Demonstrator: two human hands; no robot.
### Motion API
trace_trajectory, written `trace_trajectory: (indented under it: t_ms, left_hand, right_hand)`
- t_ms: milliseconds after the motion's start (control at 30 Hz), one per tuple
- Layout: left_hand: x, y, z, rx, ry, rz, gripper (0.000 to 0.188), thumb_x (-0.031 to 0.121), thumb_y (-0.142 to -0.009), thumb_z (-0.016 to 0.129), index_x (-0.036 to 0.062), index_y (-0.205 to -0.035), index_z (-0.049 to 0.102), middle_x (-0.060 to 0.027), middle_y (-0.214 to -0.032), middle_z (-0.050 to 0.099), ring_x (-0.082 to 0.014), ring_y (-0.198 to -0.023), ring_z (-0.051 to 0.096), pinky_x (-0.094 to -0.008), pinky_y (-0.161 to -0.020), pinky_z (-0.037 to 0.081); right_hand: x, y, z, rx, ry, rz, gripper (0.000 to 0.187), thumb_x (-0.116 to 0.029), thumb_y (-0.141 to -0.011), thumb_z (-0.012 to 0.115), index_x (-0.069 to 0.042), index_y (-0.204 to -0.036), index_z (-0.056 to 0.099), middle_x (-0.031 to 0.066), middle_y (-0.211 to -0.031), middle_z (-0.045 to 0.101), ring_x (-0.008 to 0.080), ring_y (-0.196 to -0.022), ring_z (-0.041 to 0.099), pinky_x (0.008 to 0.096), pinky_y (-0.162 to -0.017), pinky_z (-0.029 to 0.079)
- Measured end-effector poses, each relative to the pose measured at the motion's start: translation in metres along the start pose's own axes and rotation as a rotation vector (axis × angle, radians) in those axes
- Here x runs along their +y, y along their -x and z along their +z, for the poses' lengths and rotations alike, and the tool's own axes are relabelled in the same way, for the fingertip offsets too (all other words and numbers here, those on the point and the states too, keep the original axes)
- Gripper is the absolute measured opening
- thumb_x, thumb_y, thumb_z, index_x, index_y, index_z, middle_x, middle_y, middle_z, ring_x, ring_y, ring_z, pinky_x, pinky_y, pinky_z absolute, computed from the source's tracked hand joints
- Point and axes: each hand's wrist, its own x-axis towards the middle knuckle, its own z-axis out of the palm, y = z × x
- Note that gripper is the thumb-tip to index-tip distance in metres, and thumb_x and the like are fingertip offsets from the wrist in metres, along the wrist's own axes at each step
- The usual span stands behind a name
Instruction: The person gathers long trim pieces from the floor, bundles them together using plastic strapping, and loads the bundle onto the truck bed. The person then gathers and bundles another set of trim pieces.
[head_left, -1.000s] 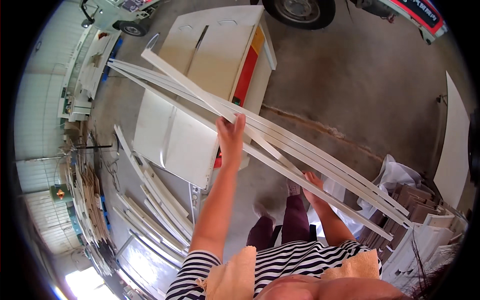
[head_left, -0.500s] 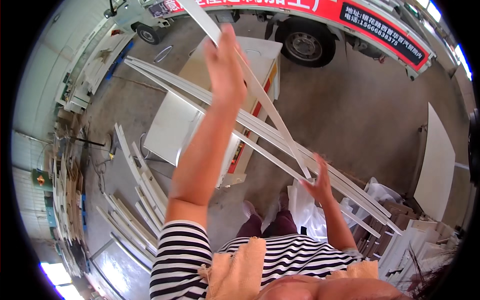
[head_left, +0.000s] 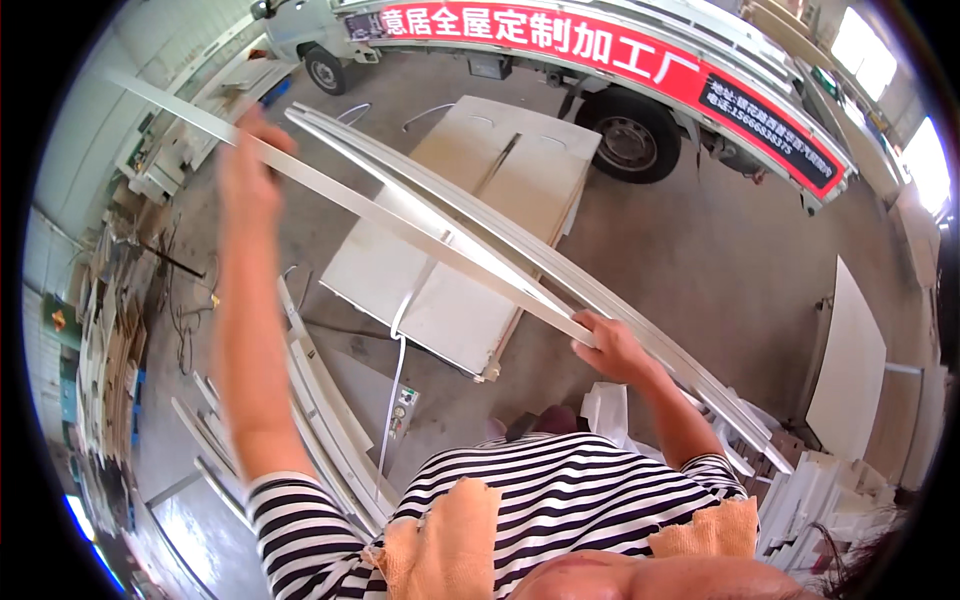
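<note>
A long, flat white strip (head_left: 375,212) slants across in front of me from upper left to lower right. My left hand (head_left: 255,165), blurred by motion, grips it toward its far left end. At the near end, my right hand (head_left: 610,347) has its fingers closed around the strip. Several more long white strips (head_left: 540,260) lie beyond it, running diagonally over a low stack of pale panels (head_left: 450,308). Their near ends pass just beyond my right hand and forearm. A white strap (head_left: 403,300) crosses the stack and hangs at its near left side.
A truck with a red banner (head_left: 530,32) and a black wheel (head_left: 628,140) stands at the back. Curved-looking white lengths (head_left: 325,415) lie at left, beside leaning board piles (head_left: 110,370). A large white panel (head_left: 848,365) and stacked offcuts (head_left: 825,500) are at right.
The strip has swung to the left and lower, with my left hand moving left along with it. My right hand has closed on its near end. My view has shifted slightly.
</note>
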Motion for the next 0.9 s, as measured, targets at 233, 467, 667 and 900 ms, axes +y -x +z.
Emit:
trace_trajectory:
  t_ms: [233,467,667,900]
  left_hand:
    - [-0.243,0.205,0.113,0.06,0.362,-0.733,0.008,0.005,-0.069,0.062,0.0048,-0.062,0.057,-0.0053,-0.063,0.056,-0.0135,-0.063,0.054,-0.0295,-0.055,0.041]
    - [-0.342,0.217,0.13,-0.232,0.093,-0.875,0.044,0.017,-0.075,0.072,-0.0115,-0.096,0.046,-0.0118,-0.075,0.057,-0.0218,-0.064,0.058,-0.0355,-0.054,0.046]
    - [-0.307,0.231,0.152,-0.396,0.078,-0.751,0.055,0.023,-0.088,0.063,0.0018,-0.132,0.039,-0.0126,-0.111,0.06,-0.0227,-0.097,0.061,-0.034,-0.082,0.051]
    - [-0.309,0.41,0.023,-0.008,-0.34,-0.758,0.04,0.024,-0.087,0.061,0.0063,-0.121,0.051,-0.0148,-0.099,0.064,-0.0291,-0.092,0.063,-0.0387,-0.081,0.05]
  right_hand:
    - [0.014,-0.028,0.102,-0.158,0.176,0.024,0.033,-0.025,-0.089,0.057,-0.007,-0.114,0.045,0.0198,-0.08,0.064,0.0421,-0.075,0.061,0.0496,-0.064,0.048]
    - [0.065,-0.056,0.155,-0.176,0.3,0.099,0.027,-0.025,-0.085,0.061,-0.005,-0.098,0.047,0.0197,-0.075,0.063,0.0413,-0.074,0.062,0.052,-0.066,0.046]
    - [0.101,-0.144,0.151,-0.001,0.624,0.027,0.029,-0.017,-0.073,0.074,-0.007,-0.096,0.058,0.0117,-0.106,0.052,0.0304,-0.104,0.049,0.0452,-0.087,0.038]
    - [0.099,-0.199,0.178,-0.02,0.691,-0.095,0.054,-0.024,-0.075,0.075,-0.014,-0.121,0.049,0.0095,-0.127,0.042,0.0302,-0.117,0.042,0.0499,-0.093,0.032]
